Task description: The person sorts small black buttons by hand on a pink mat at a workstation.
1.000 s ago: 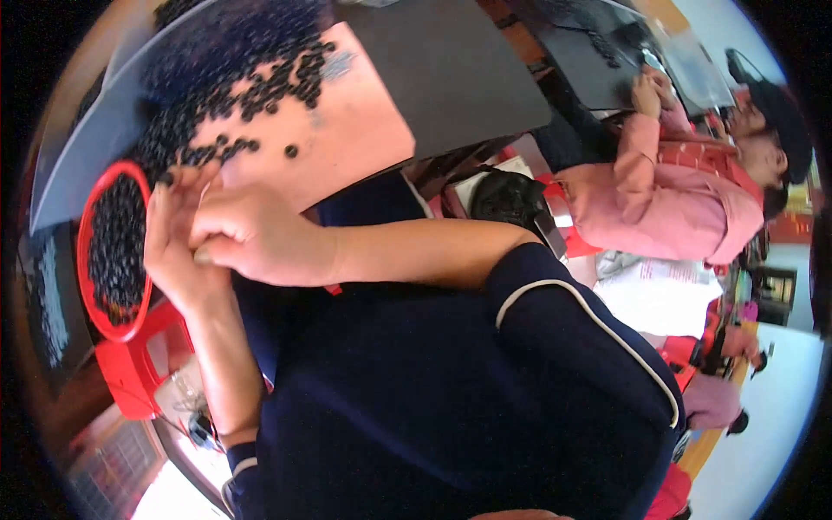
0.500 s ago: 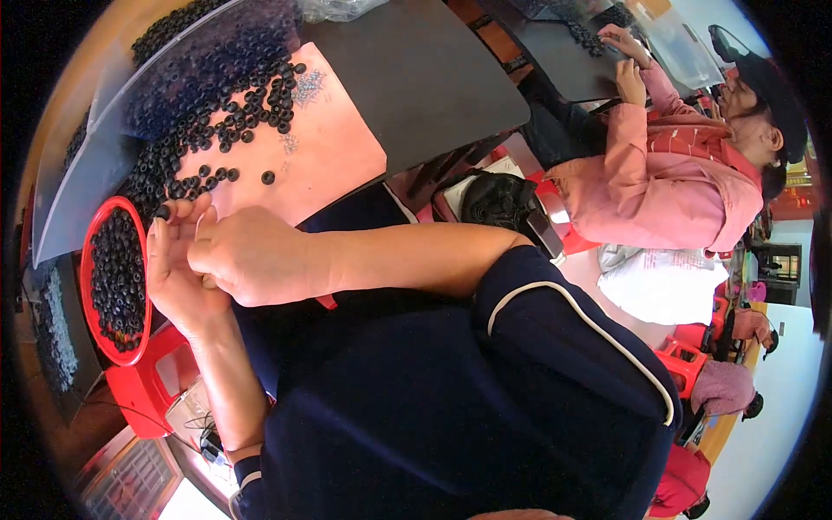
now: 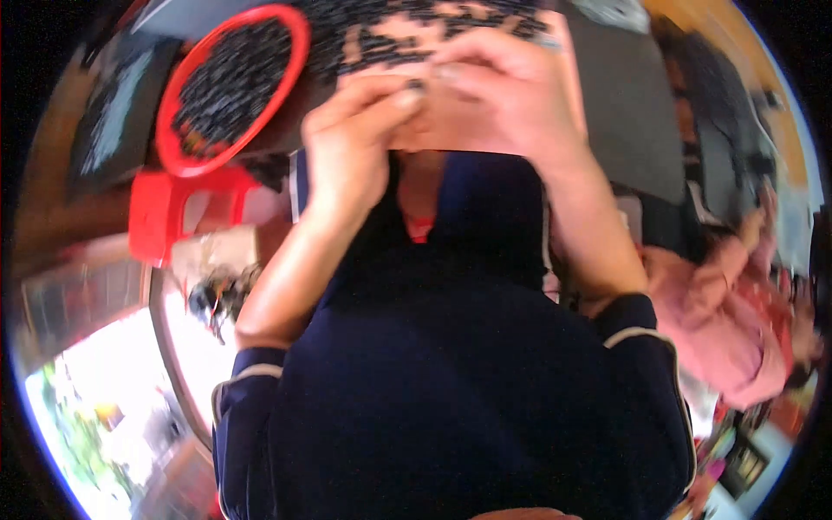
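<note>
- Both hands, overlapping earlier, have come apart: left hand (image 3: 351, 134), right hand (image 3: 530, 97).
- One small, dark, rounded piece (image 3: 415, 85) is pinched at the left hand's 2 o'clock.
- Right hand's fingers bend together; blur hides whether they grasp anything.
- One red oval basin (image 3: 300, 52), toward 10 o'clock, holds uncountable black pieces (image 3: 234, 82).
- One flat pink sheet (image 3: 459, 134) covers some worktop (image 3: 628, 104).

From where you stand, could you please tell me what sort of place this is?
Probably a hand-assembly workshop: a red basket holds many small black parts, more lie on a pink sheet, and a co-worker sits nearby.
</note>
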`<state>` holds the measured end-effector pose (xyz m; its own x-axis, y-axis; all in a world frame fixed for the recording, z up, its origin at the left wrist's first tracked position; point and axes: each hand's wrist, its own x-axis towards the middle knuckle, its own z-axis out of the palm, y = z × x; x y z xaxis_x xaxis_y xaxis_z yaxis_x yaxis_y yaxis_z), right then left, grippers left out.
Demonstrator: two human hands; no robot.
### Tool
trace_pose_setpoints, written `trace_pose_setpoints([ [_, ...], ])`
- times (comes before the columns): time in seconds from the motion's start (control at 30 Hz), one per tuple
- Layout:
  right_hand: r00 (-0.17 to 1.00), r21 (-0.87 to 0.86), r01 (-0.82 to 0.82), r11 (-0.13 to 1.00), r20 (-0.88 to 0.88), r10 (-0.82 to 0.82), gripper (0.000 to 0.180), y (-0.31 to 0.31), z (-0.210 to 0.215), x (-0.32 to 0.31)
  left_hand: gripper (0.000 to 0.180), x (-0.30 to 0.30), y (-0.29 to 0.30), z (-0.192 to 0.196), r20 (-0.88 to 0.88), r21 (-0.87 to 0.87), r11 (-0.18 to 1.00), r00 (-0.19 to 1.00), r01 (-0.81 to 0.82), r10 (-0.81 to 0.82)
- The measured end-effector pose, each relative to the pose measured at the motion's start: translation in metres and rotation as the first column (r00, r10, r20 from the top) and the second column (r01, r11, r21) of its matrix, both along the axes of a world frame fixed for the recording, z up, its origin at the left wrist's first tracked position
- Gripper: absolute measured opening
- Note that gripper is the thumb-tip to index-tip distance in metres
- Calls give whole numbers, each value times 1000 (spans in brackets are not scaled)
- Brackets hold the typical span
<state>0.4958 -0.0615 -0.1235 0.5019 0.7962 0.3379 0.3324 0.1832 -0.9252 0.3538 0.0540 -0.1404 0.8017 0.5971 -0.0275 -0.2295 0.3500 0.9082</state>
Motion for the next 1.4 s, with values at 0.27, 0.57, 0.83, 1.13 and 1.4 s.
trace_pose_setpoints([
  [0.27, 989, -144, -110, 983, -116, 93, 15, 13, 13, -6, 11, -5, 5, 0, -13, -20, 1000, 1000, -9, 9],
  [0.57, 923, -120, -16, 993, 379, 60, 9, 15, 14, -6, 13, -6, 6, -4, -30, 98, 994, 998, 52, -49],
  [0.83, 832, -96, -88, 991, 540, 126, 11, 11, 31, -6, 13, -7, 5, -6, -31, 135, 989, 998, 66, -62],
  [1.13, 926, -70, -23, 997, 376, 47, 9, 10, 16, -11, 13, -8, 4, -6, -41, 148, 987, 998, 57, -52],
  [1.4, 949, 143, 48, 988, 303, -90, 12, 18, -16, -20, 10, -11, 0, 0, -85, 303, 953, 995, -24, 52],
])
